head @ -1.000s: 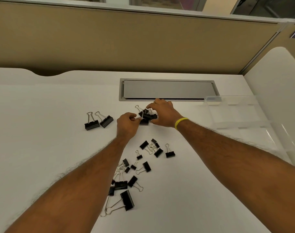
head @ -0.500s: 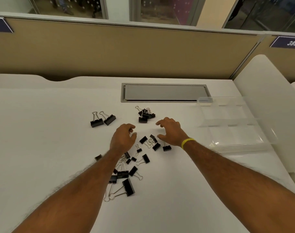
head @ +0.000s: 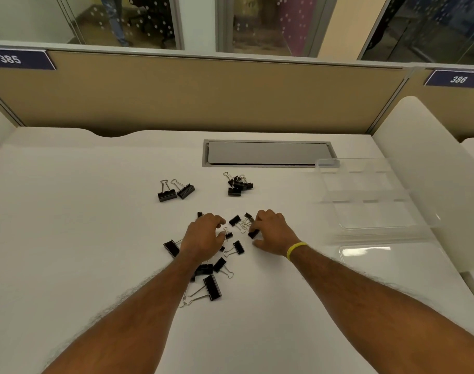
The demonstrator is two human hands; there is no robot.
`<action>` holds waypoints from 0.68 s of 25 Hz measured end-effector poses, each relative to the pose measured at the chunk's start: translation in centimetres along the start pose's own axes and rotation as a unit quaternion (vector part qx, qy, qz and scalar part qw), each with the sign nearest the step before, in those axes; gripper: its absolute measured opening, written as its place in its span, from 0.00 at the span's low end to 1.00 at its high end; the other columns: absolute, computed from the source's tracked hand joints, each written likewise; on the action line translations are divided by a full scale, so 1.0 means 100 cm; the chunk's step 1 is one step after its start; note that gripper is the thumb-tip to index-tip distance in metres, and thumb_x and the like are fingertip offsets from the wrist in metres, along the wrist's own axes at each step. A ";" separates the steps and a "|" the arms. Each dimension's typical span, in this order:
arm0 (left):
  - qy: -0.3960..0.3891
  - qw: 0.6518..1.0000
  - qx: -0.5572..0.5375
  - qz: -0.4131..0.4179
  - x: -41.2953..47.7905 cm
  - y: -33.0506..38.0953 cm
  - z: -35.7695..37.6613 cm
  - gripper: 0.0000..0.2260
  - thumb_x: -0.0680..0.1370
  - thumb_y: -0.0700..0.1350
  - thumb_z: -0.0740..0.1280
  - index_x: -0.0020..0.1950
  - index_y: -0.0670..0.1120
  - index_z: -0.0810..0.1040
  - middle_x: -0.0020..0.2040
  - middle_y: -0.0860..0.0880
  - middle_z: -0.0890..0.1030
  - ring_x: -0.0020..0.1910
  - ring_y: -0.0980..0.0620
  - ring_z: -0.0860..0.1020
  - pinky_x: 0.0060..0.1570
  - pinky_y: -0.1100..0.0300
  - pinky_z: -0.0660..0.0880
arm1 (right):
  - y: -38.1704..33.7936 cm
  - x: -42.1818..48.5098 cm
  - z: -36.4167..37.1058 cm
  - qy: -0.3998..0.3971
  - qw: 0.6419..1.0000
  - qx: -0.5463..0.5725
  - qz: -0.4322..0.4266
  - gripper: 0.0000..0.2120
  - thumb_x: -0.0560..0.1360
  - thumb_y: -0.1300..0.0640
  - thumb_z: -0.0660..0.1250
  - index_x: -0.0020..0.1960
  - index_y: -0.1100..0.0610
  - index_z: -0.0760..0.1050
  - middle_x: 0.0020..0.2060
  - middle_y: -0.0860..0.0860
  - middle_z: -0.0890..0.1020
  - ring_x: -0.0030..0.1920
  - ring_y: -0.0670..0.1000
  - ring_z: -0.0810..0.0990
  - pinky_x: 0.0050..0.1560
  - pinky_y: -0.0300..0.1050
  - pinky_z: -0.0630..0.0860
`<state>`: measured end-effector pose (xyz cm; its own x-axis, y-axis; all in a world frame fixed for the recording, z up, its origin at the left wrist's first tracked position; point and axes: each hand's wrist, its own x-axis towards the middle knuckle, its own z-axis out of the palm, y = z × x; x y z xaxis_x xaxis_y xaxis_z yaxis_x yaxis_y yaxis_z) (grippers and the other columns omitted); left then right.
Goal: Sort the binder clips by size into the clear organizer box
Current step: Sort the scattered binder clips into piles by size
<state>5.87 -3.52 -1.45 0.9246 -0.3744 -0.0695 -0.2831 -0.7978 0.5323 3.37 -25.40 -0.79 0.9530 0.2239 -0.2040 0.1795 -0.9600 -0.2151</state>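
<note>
Binder clips (head: 212,287), black: light, stiff, springy; judged best pinched by the body. Left hand (head: 203,237) loosely curled, apparently empty; right hand (head: 271,233) touching small clip (head: 253,234), grip unclear.

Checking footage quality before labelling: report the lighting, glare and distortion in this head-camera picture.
Head view: wide-angle lens bows the partition and desk edges; light soft, even, shadows faint; glare patch on the lid of the clear organizer box; the box barely shows against the white desk; binder clips sharp.
</note>
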 end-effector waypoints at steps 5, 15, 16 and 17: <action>-0.015 1.000 0.013 -0.006 -0.003 0.003 0.005 0.15 0.78 0.49 0.66 0.64 0.51 0.75 0.56 0.53 0.78 0.57 0.52 0.75 0.60 0.52 0.71 | -0.004 -0.016 0.016 0.038 0.999 0.018 0.012 0.13 0.74 0.46 0.67 0.56 0.50 0.79 0.52 0.50 0.76 0.56 0.52 0.71 0.57 0.47 0.65; -0.057 0.998 0.031 0.026 0.020 0.021 0.008 0.17 0.78 0.39 0.63 0.67 0.47 0.73 0.63 0.48 0.75 0.60 0.49 0.74 0.58 0.52 0.73 | -0.005 -0.021 0.027 0.138 0.987 0.056 0.056 0.11 0.72 0.48 0.67 0.51 0.52 0.78 0.46 0.49 0.79 0.50 0.52 0.74 0.53 0.47 0.65; -0.068 0.996 0.035 0.036 0.024 0.022 0.009 0.20 0.77 0.36 0.62 0.68 0.47 0.72 0.65 0.48 0.73 0.61 0.49 0.73 0.59 0.53 0.73 | -0.002 -0.021 0.026 0.156 0.983 0.070 0.068 0.11 0.72 0.48 0.68 0.51 0.52 0.78 0.45 0.48 0.79 0.48 0.52 0.75 0.52 0.47 0.66; -0.082 0.995 0.044 0.048 0.029 0.023 0.009 0.23 0.75 0.34 0.62 0.69 0.47 0.71 0.67 0.49 0.72 0.63 0.48 0.72 0.60 0.54 0.72 | 0.000 -0.020 0.024 0.175 0.976 0.093 0.087 0.10 0.71 0.49 0.69 0.50 0.52 0.78 0.44 0.48 0.79 0.47 0.51 0.75 0.51 0.46 0.66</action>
<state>7.61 -6.88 -1.16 0.8404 -0.5174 -0.1614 -0.3965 -0.7899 0.4679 0.90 -25.48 -2.69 0.9960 -0.0420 0.0793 -0.0086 -0.9242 -0.3818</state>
